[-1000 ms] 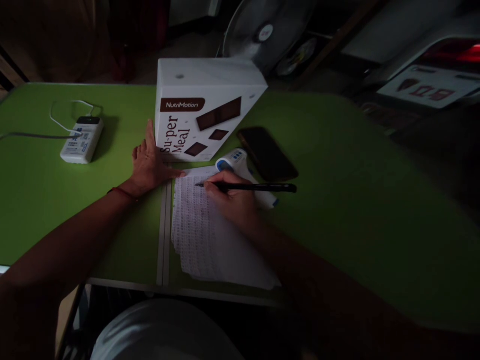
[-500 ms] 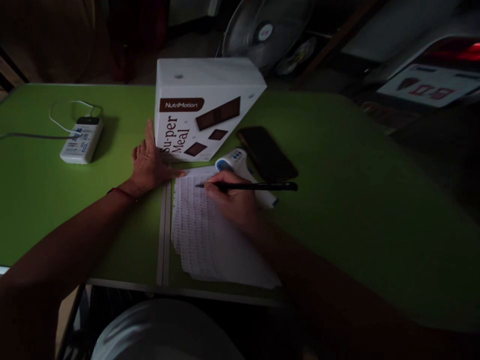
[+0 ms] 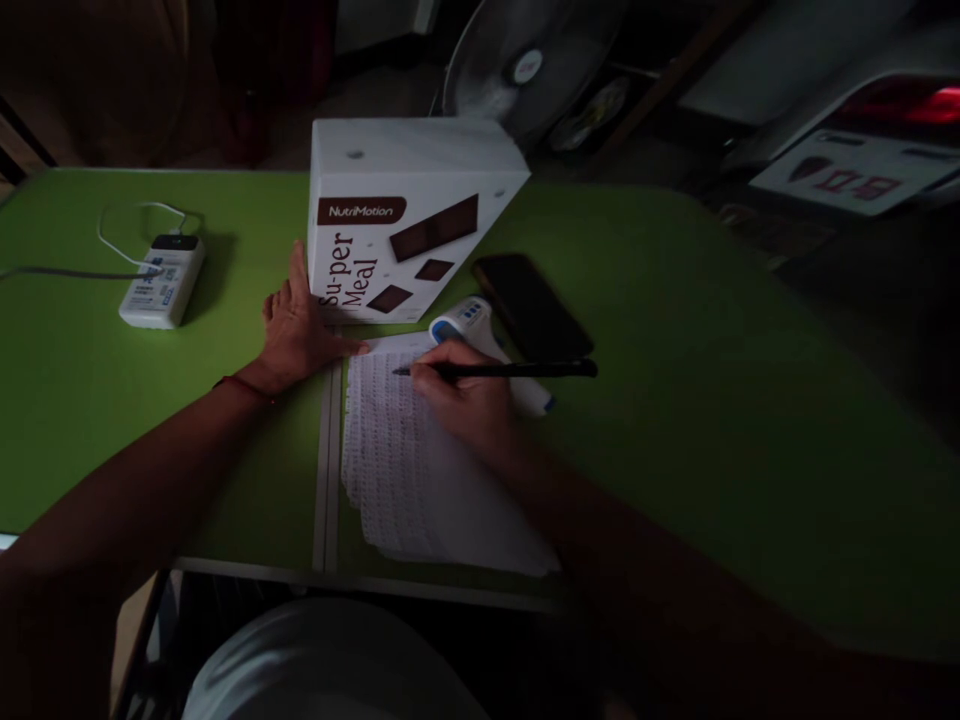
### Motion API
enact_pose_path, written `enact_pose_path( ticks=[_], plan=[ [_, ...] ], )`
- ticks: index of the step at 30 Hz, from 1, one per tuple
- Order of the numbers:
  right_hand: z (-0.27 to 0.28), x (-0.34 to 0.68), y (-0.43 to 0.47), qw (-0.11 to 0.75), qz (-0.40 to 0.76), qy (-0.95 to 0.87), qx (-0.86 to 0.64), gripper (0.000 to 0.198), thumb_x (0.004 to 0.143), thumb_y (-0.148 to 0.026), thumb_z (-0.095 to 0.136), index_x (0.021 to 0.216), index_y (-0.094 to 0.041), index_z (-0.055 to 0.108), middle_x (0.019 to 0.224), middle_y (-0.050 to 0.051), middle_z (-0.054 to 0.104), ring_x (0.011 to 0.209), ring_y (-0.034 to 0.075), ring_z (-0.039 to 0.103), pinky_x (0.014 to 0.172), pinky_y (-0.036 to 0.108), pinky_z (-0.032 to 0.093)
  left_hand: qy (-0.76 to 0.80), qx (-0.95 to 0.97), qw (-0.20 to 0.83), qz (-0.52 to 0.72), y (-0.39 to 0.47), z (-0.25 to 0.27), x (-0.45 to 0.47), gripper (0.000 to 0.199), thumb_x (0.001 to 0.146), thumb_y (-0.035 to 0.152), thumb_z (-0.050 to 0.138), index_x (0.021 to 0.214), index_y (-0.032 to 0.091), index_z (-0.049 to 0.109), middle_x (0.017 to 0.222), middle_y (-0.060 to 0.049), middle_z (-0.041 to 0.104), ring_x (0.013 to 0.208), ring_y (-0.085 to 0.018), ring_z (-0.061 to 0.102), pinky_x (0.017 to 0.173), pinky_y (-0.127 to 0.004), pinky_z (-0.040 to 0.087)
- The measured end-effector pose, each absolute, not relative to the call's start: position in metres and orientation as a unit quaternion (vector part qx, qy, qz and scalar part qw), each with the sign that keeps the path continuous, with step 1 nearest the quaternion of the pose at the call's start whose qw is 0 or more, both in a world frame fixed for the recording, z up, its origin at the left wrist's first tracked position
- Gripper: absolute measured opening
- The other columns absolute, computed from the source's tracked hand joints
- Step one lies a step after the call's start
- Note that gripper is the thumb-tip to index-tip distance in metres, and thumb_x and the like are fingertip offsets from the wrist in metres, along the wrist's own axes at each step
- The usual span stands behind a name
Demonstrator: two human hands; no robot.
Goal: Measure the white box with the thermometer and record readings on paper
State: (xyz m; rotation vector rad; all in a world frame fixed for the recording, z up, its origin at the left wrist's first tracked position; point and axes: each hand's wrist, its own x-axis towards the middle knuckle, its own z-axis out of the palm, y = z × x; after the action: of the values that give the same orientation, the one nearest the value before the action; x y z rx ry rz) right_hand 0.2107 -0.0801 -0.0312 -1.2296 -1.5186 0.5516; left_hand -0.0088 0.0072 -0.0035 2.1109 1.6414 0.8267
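Observation:
My right hand (image 3: 469, 393) is closed around a black pen (image 3: 540, 369), whose tip meets a sheet of paper (image 3: 397, 470) covered in rows of small handwriting on its left part. Spread beside the lower left corner of a white NutriMotion box (image 3: 360, 250), my left hand (image 3: 294, 322) has its thumb on the sheet's top edge and its fingers along the box. A white and blue forehead thermometer (image 3: 463, 318) lies just beyond my right hand, which partly hides it. The sheet's right side is covered by my right forearm.
A dark smartphone (image 3: 531, 305) lies right of the box on the green table (image 3: 712, 400). At the left sits a white power strip (image 3: 163, 285) with cables plugged in. Behind the table's far edge stands a fan (image 3: 525, 65).
The pen has tilted very slightly within my right hand, its tip staying on nearly the same spot. My left hand has not visibly moved.

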Motion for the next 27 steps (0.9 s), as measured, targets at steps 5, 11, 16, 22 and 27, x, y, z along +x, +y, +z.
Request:
enact_pose_path(
  ticks=[5,11,16,22,27],
  plan=[
    [-0.031,0.211,-0.08,0.534,0.227,-0.627,-0.519,0.011,0.08,-0.029,0.068,0.072,-0.027,0.06,0.062,-0.003,0.056,0.061,0.017,0.056,0.06,0.032,0.052,0.566,0.742,0.173,0.313,0.011,-0.01,-0.009,0.173,0.046,0.047,0.114,0.181,0.021,0.008,0.153,-0.024,0.063,0.148,-0.054,0.054,0.133,-0.068,0.032],
    [-0.03,0.21,-0.08,0.534,0.231,-0.627,-0.519,0.013,0.078,-0.033,0.068,0.069,-0.028,0.06,0.06,-0.003,0.057,0.059,0.017,0.057,0.06,0.033,0.054,0.57,0.738,0.181,0.313,0.011,-0.009,-0.009,0.175,0.045,0.045,0.115,0.181,0.022,0.008,0.155,-0.024,0.063,0.148,-0.054,0.055,0.133,-0.068,0.033],
    [-0.028,0.211,-0.083,0.525,0.245,-0.621,-0.528,0.016,0.083,-0.032,0.07,0.07,-0.029,0.06,0.061,-0.003,0.056,0.06,0.017,0.058,0.059,0.033,0.054,0.57,0.743,0.18,0.302,0.006,-0.002,-0.008,0.167,0.051,0.042,0.113,0.181,0.024,0.01,0.155,-0.022,0.063,0.152,-0.053,0.052,0.133,-0.067,0.033],
    [-0.029,0.21,-0.083,0.513,0.261,-0.634,-0.516,0.019,0.086,-0.034,0.074,0.073,-0.028,0.061,0.064,-0.003,0.06,0.059,0.017,0.059,0.059,0.033,0.054,0.572,0.735,0.178,0.316,0.006,-0.003,-0.007,0.168,0.047,0.04,0.115,0.18,0.024,0.015,0.15,-0.022,0.065,0.147,-0.053,0.056,0.134,-0.065,0.032],
    [-0.027,0.208,-0.082,0.509,0.271,-0.637,-0.512,0.013,0.081,-0.034,0.07,0.072,-0.028,0.063,0.063,-0.002,0.063,0.059,0.017,0.058,0.061,0.034,0.054,0.588,0.737,0.177,0.282,0.004,0.002,-0.006,0.161,0.051,0.041,0.115,0.178,0.019,0.019,0.151,-0.024,0.065,0.147,-0.051,0.056,0.135,-0.064,0.031]
  ],
)
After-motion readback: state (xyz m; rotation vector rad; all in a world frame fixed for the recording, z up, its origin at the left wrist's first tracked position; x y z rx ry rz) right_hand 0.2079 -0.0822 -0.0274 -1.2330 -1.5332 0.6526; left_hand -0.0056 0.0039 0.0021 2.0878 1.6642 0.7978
